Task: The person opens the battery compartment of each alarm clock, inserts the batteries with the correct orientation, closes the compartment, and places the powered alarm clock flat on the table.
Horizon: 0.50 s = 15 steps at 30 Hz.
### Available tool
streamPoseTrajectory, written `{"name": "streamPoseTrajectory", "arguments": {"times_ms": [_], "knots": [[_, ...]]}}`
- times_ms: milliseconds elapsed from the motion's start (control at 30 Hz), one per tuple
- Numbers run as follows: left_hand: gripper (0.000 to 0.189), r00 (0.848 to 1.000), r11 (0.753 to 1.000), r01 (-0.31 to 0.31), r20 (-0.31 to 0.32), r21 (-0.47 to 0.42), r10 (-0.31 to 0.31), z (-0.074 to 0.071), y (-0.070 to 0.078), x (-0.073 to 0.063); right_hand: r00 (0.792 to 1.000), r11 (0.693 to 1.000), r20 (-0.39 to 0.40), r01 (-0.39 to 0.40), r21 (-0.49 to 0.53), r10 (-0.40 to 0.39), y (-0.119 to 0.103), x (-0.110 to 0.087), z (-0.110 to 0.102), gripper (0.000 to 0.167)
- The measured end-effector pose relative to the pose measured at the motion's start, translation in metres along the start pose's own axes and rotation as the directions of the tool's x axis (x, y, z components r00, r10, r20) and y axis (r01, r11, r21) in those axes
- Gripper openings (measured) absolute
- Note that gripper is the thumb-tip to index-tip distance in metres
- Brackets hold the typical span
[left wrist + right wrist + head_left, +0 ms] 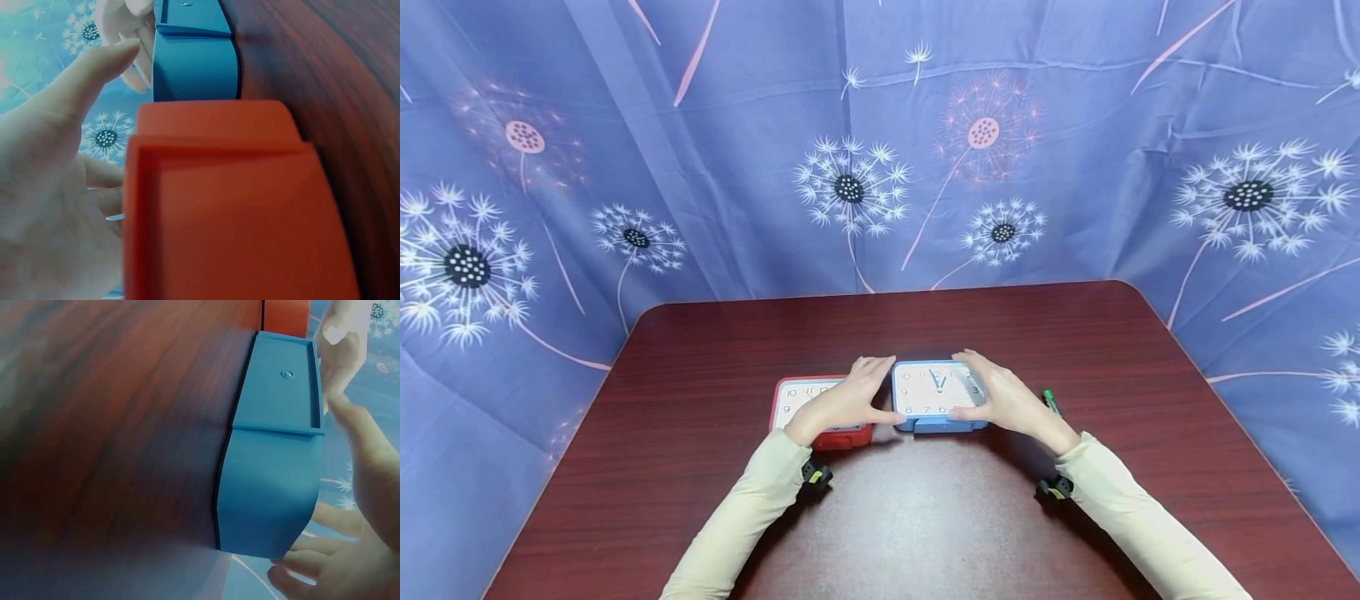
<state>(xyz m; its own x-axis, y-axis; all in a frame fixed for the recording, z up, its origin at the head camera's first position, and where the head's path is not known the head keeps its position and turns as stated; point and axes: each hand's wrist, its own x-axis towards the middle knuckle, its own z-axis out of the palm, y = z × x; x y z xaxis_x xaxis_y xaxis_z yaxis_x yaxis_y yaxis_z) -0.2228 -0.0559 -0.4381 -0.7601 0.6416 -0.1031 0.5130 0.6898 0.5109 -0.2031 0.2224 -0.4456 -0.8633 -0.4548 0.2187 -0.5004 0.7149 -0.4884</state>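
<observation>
A blue clock (936, 423) with a white face lies on the table, its numbered dial facing up. At its right end is my right hand (1011, 400), fingers along the far edge and thumb over the near edge of the face, so it grips that end. My left hand (846, 398) spans the blue clock's left end with straight fingers and an outstretched thumb near the corner; firm contact cannot be made out. Under the left hand lies a red clock (842, 439), partly covered. In the left wrist view the red clock's side (237, 212) fills the foreground.
A green pen-like object (1051, 402) lies right of the blue clock, partly behind the right hand. The dark red wooden table (715, 333) ends at a blue dandelion-print curtain (737, 167). A black wrist camera (817, 473) sits below the left cuff.
</observation>
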Motion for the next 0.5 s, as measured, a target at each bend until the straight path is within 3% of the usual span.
{"name": "streamPoseTrajectory", "arguments": {"times_ms": [167, 333, 500], "knots": [[0.111, 1.0, 0.999, -0.023, -0.003, 0.042, 0.023, 0.002, 0.001, 0.005, 0.995, 0.999, 0.09, -0.04, 0.024, 0.038, 0.004, -0.003, -0.005, 0.109], [0.119, 0.998, 0.996, -0.068, -0.002, 0.059, 0.068, 0.004, 0.001, 0.01, 0.984, 0.996, 0.171, -0.066, 0.056, 0.055, 0.012, -0.007, -0.009, 0.12], [0.121, 0.998, 0.995, -0.066, 0.03, 0.079, 0.064, 0.005, 0.003, 0.015, 0.977, 0.996, 0.209, -0.06, 0.063, 0.046, 0.019, -0.009, -0.01, 0.125]]}}
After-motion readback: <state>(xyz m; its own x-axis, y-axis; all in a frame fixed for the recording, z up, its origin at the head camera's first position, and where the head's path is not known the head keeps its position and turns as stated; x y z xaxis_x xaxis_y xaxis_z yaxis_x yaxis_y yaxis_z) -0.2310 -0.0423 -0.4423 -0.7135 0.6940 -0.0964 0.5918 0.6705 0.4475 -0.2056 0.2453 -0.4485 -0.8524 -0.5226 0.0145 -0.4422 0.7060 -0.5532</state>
